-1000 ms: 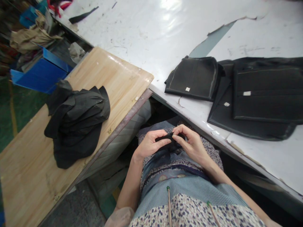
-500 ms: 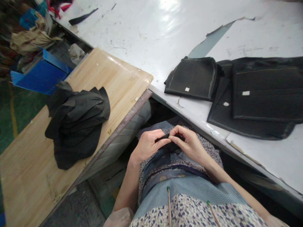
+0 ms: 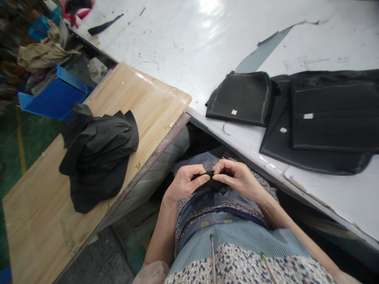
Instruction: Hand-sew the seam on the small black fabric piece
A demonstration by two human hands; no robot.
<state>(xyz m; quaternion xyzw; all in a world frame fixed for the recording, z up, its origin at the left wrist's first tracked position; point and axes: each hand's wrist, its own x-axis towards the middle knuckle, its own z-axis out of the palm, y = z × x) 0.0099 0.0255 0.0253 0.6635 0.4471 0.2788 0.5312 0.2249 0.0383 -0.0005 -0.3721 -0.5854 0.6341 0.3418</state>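
Observation:
Above my lap, both hands pinch a small piece of black fabric between thumbs and fingers. My left hand closes on its left side and my right hand on its right, with the fingertips a short gap apart. Most of the piece is hidden by my fingers or blends into the dark cloth below. Under the hands is a patterned apron with checks and small flowers. To the left, a crumpled heap of black fabric pieces lies on a wooden board.
Folded black fabric pieces with small white labels lie on the white table at right, beside a smaller folded black piece. The table covering is torn. A blue box stands on the floor beyond the board.
My fingertips have drawn slightly apart, showing more of the black fabric between them. My thumbs have shifted a little. The view has turned slightly.

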